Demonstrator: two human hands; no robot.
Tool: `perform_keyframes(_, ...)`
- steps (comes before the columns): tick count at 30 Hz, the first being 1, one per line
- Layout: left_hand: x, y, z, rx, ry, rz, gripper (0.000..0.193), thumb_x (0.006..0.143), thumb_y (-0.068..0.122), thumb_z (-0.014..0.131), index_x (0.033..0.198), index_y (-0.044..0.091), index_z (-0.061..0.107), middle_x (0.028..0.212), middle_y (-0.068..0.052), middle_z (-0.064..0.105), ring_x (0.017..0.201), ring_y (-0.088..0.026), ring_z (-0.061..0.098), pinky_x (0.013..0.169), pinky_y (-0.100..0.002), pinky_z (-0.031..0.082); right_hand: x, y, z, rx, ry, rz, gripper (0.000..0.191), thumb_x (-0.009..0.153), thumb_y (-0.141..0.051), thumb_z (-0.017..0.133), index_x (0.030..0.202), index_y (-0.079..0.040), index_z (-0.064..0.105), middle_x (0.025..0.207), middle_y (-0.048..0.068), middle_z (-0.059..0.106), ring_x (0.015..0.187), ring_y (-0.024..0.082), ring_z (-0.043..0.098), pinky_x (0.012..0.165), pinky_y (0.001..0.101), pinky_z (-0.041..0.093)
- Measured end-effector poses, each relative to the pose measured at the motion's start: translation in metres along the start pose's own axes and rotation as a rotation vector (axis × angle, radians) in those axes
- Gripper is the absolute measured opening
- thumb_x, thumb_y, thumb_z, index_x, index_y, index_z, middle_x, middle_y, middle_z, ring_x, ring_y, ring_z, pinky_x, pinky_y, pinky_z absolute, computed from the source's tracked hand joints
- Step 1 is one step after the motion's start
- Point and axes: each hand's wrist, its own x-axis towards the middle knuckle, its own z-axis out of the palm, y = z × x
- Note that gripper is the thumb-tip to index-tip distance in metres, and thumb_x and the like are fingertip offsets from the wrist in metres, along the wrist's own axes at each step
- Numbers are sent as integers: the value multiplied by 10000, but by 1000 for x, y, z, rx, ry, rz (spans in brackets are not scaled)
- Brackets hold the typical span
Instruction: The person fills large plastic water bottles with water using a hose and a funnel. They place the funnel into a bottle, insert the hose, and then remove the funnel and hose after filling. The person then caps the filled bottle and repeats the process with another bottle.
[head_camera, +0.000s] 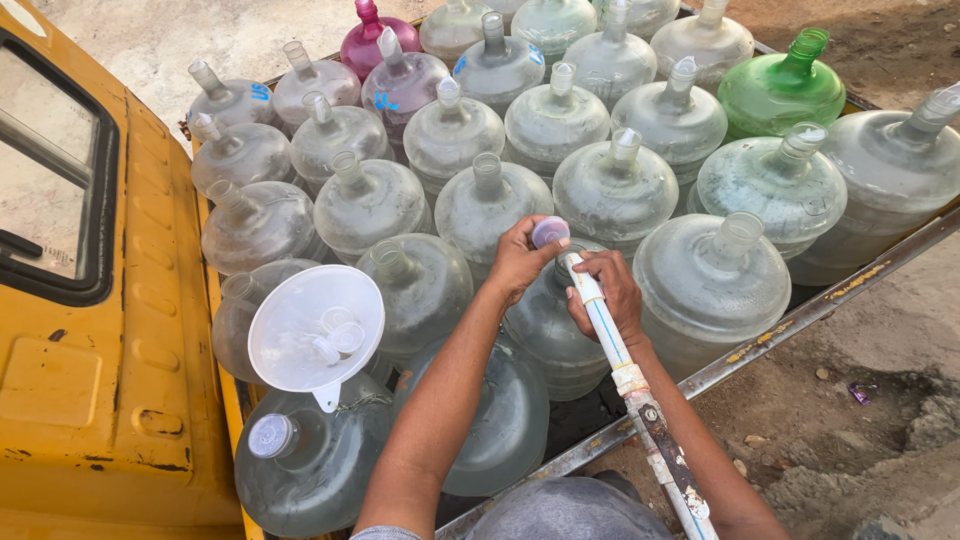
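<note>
Truck-bed jugs (486, 205); small lilac cap (550, 232)

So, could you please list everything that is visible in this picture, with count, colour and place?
Large water jugs: more than twenty, mostly clear, packed upright in the truck bed.
Green jug: one, back right.
Pink jugs: one deep pink at the back, one paler pink in front of it.
Funnel: one, white, resting on a jug at front left, caps lying inside it.
Small cap: one, pale lilac, over a jug mouth.
Water pipe: one, white with a blue stripe, entering that jug's neck.
Truck cab: one, yellow, left.
Truck bed rail: metal, right edge.
Ground: dirt, right.
Left hand: holds the cap.
Right hand: grips the pipe.
</note>
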Motion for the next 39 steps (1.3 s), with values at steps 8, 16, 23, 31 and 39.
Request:
perform_keyframes(8, -5, 2, 3, 150, 3, 33, 388, 955, 153, 679, 1315, 107, 542, 1133, -21, 693, 987, -102, 646, 856, -287, 536, 0, -4, -1, -2, 18, -34, 357, 799, -176, 734, 1122, -117, 595, 1171, 102, 648, 951, 266, 678, 778, 361, 565)
perform_keyframes(16, -4, -1, 2, 171, -1, 15, 379, 955, 129, 615, 1330, 104, 564, 1150, -43, 647, 907, -115, 587, 793, -291, 515, 1, -3, 0, 17, 19, -7, 353, 796, -169, 734, 1117, -118, 596, 1169, 104, 646, 926, 258, 682, 766, 359, 568)
perform_keyframes(23, 19, 4, 43, 394, 102, 234, 410, 837, 215, 773, 1136, 63, 537, 996, -93, 590, 875, -204, 581, 776, -350, 520, -9, 14, 8, -9, 9, 94, 400, 789, -197, 734, 1147, -91, 591, 1101, 146, 617, 944, 344, 650, 798, 420, 542)
perform_keyframes(31, 99, 2, 232, 559, -313, 760, 483, 916, 212, 669, 1307, 11, 469, 1384, -269, 459, 1351, -441, 429, 1149, -491, 363, -16, 60, 28, 63, 34, 35, 399, 863, -172, 754, 1230, -106, 611, 1212, 132, 654, 1135, 344, 637, 946, 454, 501)
perform_keyframes(39, 108, -22, 269, 777, -474, 159, 642, 990, 334, 533, 1522, 24, 352, 1617, -216, 337, 1452, -420, 408, 1191, -479, 335, -13, 29, 4, 109, 68, -56, 422, 799, -99, 756, 1151, -80, 526, 1246, 154, 579, 1197, 307, 589, 1027, 432, 469)
